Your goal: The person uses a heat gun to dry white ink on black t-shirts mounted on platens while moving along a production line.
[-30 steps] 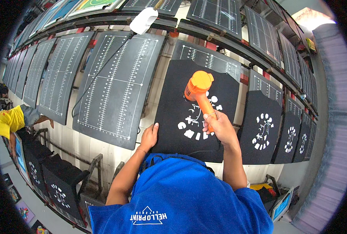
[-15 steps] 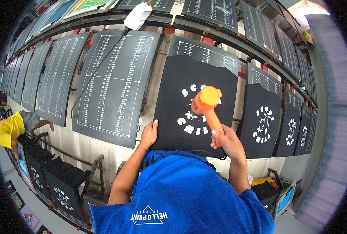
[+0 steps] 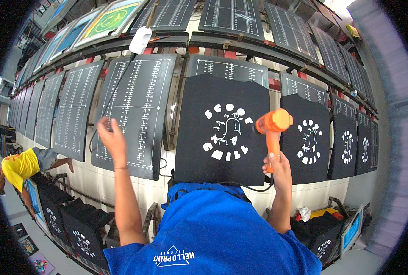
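Observation:
My right hand [image 3: 280, 168] grips the handle of an orange hair dryer [image 3: 273, 123], held up over the right edge of a black T-shirt [image 3: 190, 123]. The shirt lies flat on a board in front of me, with a round white print of letters and a line drawing on its chest. My left hand [image 3: 113, 140] is raised over the bare grey printing board [image 3: 142, 137] to the left. Its fingers are apart, slightly blurred, and seem to hold nothing. A black power cord [image 3: 108, 104] runs down that board beside the hand, from a white power strip [image 3: 140, 40].
More black printed shirts [image 3: 305, 137] lie on boards to the right. Bare marked boards [image 3: 77, 105] continue left and along the far rack [image 3: 231, 20]. At lower left a person in a yellow shirt [image 3: 20, 169] bends over a screen frame [image 3: 35, 199]. Behind me are shirt-covered boards [image 3: 82, 224].
My left hand has let go of the shirt's left edge and moved left over the bare board. The hair dryer has shifted right, off the print.

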A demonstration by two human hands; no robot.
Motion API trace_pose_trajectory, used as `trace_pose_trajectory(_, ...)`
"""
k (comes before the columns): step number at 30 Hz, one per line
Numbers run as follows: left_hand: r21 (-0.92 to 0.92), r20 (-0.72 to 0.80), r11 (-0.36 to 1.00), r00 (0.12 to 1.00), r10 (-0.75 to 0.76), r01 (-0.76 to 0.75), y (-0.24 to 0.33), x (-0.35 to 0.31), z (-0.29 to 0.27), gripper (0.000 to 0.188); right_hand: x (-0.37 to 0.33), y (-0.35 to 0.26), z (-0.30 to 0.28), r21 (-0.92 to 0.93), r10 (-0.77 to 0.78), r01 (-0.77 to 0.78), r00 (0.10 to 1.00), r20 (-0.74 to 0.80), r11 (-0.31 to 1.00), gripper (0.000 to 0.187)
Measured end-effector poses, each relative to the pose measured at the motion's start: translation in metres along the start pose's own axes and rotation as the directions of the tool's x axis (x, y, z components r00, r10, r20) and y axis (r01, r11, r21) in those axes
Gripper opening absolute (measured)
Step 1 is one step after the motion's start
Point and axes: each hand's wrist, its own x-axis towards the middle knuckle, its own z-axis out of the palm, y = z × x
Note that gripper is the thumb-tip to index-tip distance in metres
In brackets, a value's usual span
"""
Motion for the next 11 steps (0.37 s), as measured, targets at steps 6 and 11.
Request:
trace_pose_trajectory(6,0.033,0.312,0.968,0.923,0.226,-0.248,-0.033,0.048,-0.009,0.036,0.039,-0.006,0.03,-0.037,0.027,-0.021,0.985,0.171,0.999,0.033)
trace_pose_trajectory(11,0.251,0.353,0.965,0.936,-0.014,-0.08,-0.049,0.013,-0.029,0.026,0.057,0.003,0.045,0.075,-0.021,-0.005,0.937,0.349,0.997,0.037)
